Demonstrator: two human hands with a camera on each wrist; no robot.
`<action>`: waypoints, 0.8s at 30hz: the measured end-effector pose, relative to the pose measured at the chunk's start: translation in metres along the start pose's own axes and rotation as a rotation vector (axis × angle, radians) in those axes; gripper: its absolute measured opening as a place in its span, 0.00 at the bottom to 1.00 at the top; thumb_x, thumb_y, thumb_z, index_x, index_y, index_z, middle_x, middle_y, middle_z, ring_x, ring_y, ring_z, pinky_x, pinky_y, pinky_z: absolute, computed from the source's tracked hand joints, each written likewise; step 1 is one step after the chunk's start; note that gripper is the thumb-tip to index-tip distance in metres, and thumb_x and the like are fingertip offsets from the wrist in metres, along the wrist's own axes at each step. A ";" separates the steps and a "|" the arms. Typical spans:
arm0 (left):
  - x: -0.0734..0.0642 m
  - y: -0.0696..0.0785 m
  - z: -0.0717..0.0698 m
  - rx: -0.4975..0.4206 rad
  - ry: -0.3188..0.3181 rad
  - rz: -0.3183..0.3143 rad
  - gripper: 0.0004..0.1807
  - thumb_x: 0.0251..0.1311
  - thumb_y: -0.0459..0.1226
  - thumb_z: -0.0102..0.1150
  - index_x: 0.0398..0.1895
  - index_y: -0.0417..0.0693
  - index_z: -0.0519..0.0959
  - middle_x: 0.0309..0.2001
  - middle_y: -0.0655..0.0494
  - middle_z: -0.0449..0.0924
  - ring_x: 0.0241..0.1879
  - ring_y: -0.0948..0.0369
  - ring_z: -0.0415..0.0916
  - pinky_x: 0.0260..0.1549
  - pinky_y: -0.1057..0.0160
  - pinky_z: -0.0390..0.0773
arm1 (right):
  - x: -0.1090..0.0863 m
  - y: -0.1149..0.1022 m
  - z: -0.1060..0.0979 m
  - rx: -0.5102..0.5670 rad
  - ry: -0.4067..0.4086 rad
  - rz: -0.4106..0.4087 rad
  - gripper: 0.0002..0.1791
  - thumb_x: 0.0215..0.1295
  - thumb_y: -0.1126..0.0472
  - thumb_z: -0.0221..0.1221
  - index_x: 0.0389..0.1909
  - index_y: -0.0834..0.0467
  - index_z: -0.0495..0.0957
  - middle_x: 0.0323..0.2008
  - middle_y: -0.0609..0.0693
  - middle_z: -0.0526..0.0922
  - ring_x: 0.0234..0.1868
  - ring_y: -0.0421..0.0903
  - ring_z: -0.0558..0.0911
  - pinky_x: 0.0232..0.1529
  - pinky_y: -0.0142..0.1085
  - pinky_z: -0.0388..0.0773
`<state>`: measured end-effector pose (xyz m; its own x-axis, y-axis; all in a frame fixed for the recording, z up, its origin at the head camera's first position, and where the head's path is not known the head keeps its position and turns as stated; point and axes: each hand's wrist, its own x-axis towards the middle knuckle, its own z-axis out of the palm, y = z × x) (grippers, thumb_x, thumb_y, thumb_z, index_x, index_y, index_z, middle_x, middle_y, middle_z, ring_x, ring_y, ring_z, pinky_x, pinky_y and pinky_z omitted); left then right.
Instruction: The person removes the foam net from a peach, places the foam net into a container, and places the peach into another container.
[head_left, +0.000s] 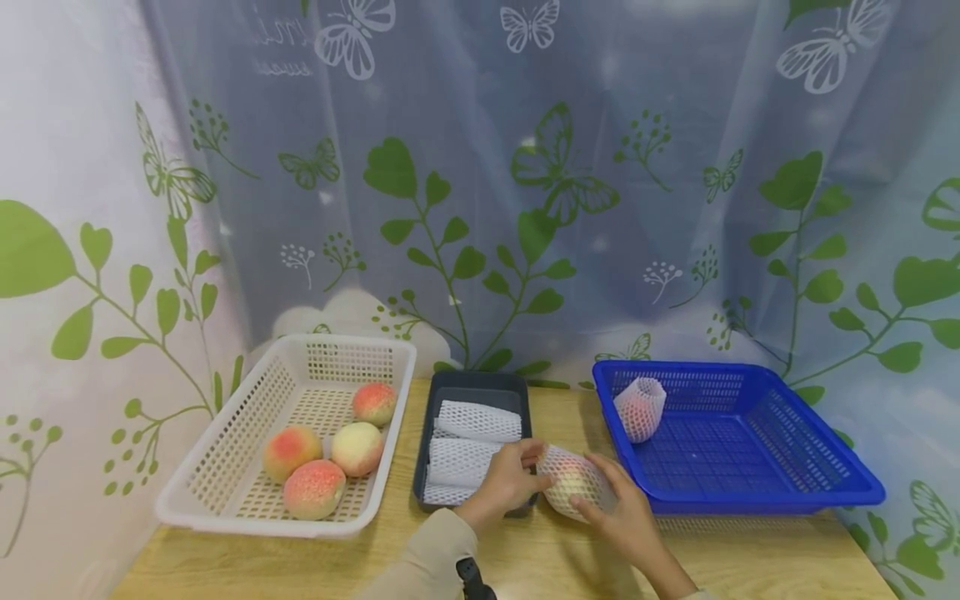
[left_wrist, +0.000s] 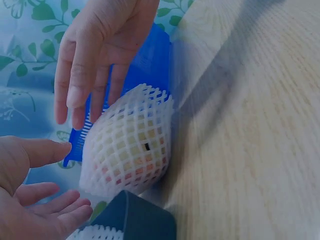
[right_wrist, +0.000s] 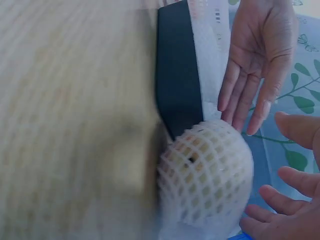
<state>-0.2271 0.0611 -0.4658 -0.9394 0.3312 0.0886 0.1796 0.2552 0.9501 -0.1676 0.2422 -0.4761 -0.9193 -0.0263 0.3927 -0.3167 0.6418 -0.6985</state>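
Note:
A peach in a white foam net sleeve (head_left: 572, 485) lies on the table between my two hands. Its sleeve extends past the fruit at one end in the left wrist view. My left hand (head_left: 504, 482) is at its left side, thumb and fingers apart and loosely bent. On the other side is my right hand (head_left: 624, 518), its fingers extended along the net. Both wrist views show relaxed fingers close beside the sleeve, not curled round it. A dark tray (head_left: 420, 467) with flat white foam net sleeves (head_left: 468, 460) stands just left of the peach.
On the left, a white basket (head_left: 174, 502) holds several bare peaches (head_left: 315, 489). A blue basket (head_left: 765, 500) at the right contains one netted peach (head_left: 640, 410) in its left back corner. A patterned curtain (head_left: 480, 183) hangs behind the wooden table (head_left: 360, 567).

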 end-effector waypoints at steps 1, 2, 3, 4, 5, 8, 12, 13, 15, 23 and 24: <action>0.000 0.001 -0.002 -0.006 0.000 -0.002 0.30 0.51 0.28 0.69 0.59 0.31 0.72 0.56 0.38 0.76 0.56 0.43 0.74 0.54 0.53 0.76 | 0.001 -0.002 -0.002 0.015 -0.017 0.002 0.34 0.55 0.59 0.69 0.63 0.63 0.69 0.61 0.66 0.71 0.61 0.66 0.70 0.57 0.60 0.69; 0.000 0.002 -0.004 -0.010 -0.003 -0.007 0.30 0.51 0.28 0.68 0.59 0.32 0.71 0.57 0.38 0.75 0.57 0.43 0.73 0.55 0.52 0.75 | 0.003 -0.004 -0.004 0.033 -0.034 0.008 0.35 0.56 0.59 0.69 0.63 0.63 0.68 0.62 0.66 0.69 0.62 0.67 0.68 0.58 0.60 0.69; -0.001 0.004 -0.006 -0.015 -0.006 -0.007 0.31 0.51 0.29 0.68 0.60 0.32 0.71 0.57 0.39 0.75 0.58 0.43 0.72 0.55 0.52 0.75 | 0.004 -0.006 -0.007 0.047 -0.046 0.014 0.35 0.57 0.59 0.68 0.64 0.62 0.68 0.63 0.66 0.68 0.63 0.67 0.67 0.58 0.60 0.69; -0.001 0.006 -0.008 -0.026 -0.013 -0.006 0.31 0.52 0.29 0.68 0.61 0.32 0.70 0.58 0.38 0.74 0.58 0.43 0.71 0.56 0.50 0.74 | 0.006 -0.008 -0.010 0.061 -0.055 0.019 0.35 0.57 0.59 0.68 0.65 0.61 0.67 0.64 0.66 0.67 0.64 0.67 0.66 0.59 0.59 0.69; -0.002 0.007 -0.010 -0.031 -0.019 -0.001 0.32 0.52 0.29 0.68 0.62 0.33 0.70 0.59 0.39 0.74 0.59 0.43 0.70 0.56 0.49 0.74 | 0.007 -0.009 -0.014 0.070 -0.059 0.018 0.35 0.58 0.59 0.67 0.66 0.60 0.66 0.65 0.66 0.65 0.65 0.67 0.65 0.59 0.59 0.68; -0.002 0.012 -0.018 -0.051 -0.034 0.018 0.33 0.52 0.29 0.67 0.63 0.35 0.69 0.61 0.38 0.71 0.61 0.42 0.68 0.57 0.47 0.72 | 0.013 -0.012 -0.025 0.093 -0.061 -0.008 0.36 0.59 0.61 0.66 0.67 0.60 0.64 0.67 0.66 0.63 0.66 0.68 0.62 0.61 0.56 0.65; 0.001 0.017 -0.030 -0.082 -0.034 0.042 0.34 0.53 0.29 0.67 0.65 0.38 0.68 0.63 0.38 0.70 0.62 0.42 0.66 0.59 0.46 0.70 | 0.020 -0.014 -0.043 0.099 -0.047 -0.005 0.37 0.61 0.60 0.65 0.68 0.61 0.62 0.69 0.65 0.60 0.69 0.65 0.59 0.65 0.47 0.62; 0.002 0.018 -0.033 -0.088 -0.031 0.043 0.34 0.53 0.29 0.68 0.65 0.38 0.68 0.63 0.39 0.69 0.63 0.42 0.66 0.60 0.46 0.69 | 0.021 -0.014 -0.047 0.098 -0.042 0.008 0.37 0.61 0.60 0.65 0.69 0.60 0.61 0.69 0.64 0.59 0.69 0.64 0.59 0.65 0.45 0.62; 0.004 0.020 -0.038 -0.093 -0.024 0.046 0.35 0.54 0.30 0.68 0.66 0.39 0.67 0.64 0.40 0.69 0.64 0.43 0.65 0.61 0.47 0.68 | 0.024 -0.015 -0.056 0.092 -0.030 0.022 0.37 0.62 0.58 0.64 0.70 0.59 0.61 0.69 0.64 0.59 0.70 0.63 0.58 0.66 0.44 0.61; 0.010 0.026 -0.061 -0.092 -0.013 0.052 0.38 0.54 0.37 0.70 0.69 0.45 0.65 0.67 0.44 0.66 0.68 0.46 0.59 0.64 0.46 0.64 | 0.031 -0.007 -0.079 0.052 0.007 0.081 0.39 0.63 0.54 0.63 0.72 0.55 0.58 0.71 0.61 0.57 0.71 0.62 0.56 0.68 0.39 0.61; 0.010 0.026 -0.063 -0.096 -0.014 0.043 0.39 0.54 0.38 0.70 0.69 0.47 0.65 0.67 0.45 0.66 0.69 0.47 0.58 0.65 0.46 0.63 | 0.032 -0.006 -0.081 0.052 0.012 0.087 0.39 0.63 0.54 0.63 0.72 0.56 0.57 0.71 0.62 0.57 0.71 0.63 0.56 0.67 0.46 0.60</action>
<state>-0.2503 0.0137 -0.4215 -0.9272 0.3527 0.1261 0.1900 0.1527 0.9698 -0.1761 0.2999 -0.4113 -0.9409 0.0371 0.3366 -0.2481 0.6009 -0.7598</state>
